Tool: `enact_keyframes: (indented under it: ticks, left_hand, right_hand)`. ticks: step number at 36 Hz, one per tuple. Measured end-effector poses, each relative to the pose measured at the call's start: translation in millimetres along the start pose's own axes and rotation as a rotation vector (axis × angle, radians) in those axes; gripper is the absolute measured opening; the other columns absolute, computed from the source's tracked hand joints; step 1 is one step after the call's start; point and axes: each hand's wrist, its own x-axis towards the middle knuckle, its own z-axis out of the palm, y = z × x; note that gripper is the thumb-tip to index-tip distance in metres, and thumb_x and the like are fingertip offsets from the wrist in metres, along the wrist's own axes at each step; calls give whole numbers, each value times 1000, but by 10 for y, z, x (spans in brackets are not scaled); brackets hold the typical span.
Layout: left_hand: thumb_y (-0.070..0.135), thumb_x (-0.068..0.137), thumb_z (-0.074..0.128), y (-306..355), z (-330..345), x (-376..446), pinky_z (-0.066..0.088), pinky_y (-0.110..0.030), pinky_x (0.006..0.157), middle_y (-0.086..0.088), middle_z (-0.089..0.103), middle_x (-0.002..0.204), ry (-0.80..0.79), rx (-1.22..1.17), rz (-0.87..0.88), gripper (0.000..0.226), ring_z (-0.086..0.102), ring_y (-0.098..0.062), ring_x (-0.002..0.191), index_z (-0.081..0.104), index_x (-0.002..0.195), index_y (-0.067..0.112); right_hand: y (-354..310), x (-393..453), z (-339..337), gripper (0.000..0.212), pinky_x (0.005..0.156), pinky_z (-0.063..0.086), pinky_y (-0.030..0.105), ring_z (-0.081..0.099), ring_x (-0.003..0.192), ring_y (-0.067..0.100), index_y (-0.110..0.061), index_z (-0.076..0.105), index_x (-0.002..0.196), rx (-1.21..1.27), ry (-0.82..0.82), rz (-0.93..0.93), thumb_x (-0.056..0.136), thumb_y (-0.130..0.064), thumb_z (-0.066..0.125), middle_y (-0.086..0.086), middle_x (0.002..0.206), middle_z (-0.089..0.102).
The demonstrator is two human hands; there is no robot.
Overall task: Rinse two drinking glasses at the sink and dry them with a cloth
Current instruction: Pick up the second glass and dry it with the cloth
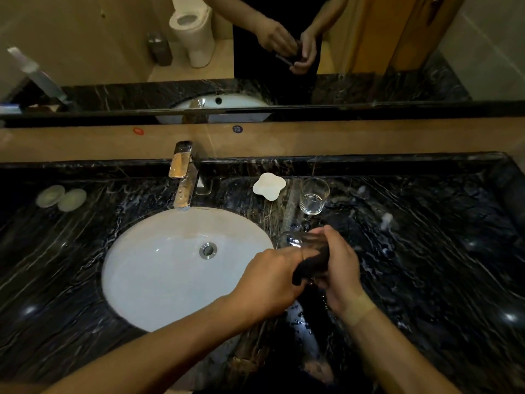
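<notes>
Head view: right hand (338,268) grips glass (298,241); left hand (272,280) pushes cloth (311,267) inside.

The counter (426,251) is glossy black veined stone, wet near the glossy white ceramic sink (147,280). The faucet (183,174) is polished metal. The far glass (313,196) is clear and smooth; the cloth (311,267) dark and matt.

Sink basin (159,280) open, nothing in it; tap (183,177) overhangs its back rim. Counter (440,265) right of sink mostly bare, room to pass. Obstacles behind-right of sink: white dish (269,185), upright glass (313,195) just beside it. Left of sink: two round pads (61,197) near the back.
</notes>
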Motion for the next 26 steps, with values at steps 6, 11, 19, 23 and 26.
enact_keyframes:
  ticks: [6,11,19,23,26]
  left_hand:
    - [17,80,71,-291,-2,-41,56,-33,64,8,66,115,-124,292,313,58,65,-20,100,47,129,36]
    - [15,81,69,-403,-45,-19,56,-28,71,5,68,118,-159,178,245,57,66,-13,97,50,131,34]
    - [8,70,84,-198,-198,95,59,-34,85,5,76,91,-47,-568,-395,48,72,-11,83,71,113,26]
    - [10,68,85,-97,-146,95,59,-35,84,7,75,87,-19,-589,-415,46,71,-10,80,71,108,28]
    - [14,69,84,-10,-110,52,57,-24,83,11,73,89,8,-477,-366,49,69,-3,84,69,111,35]
  right_hand:
    - [-140,151,-92,42,29,22,11,54,37,24,-9,69,89,-240,-236,330,98,-45,51,6,58,62]
    - [-180,202,-122,55,30,24,14,60,45,20,-10,67,103,-329,-441,363,96,-60,44,5,65,64]
    - [81,60,-71,25,53,50,29,66,83,15,-40,59,113,-207,-294,-201,94,-54,51,-9,107,67]
    - [142,52,-25,29,82,54,37,65,97,14,-37,62,103,-188,-156,-353,86,-56,47,-14,102,67]
    - [124,30,27,29,79,50,36,62,90,14,-34,66,91,-130,-71,-324,82,-55,48,-8,95,67]
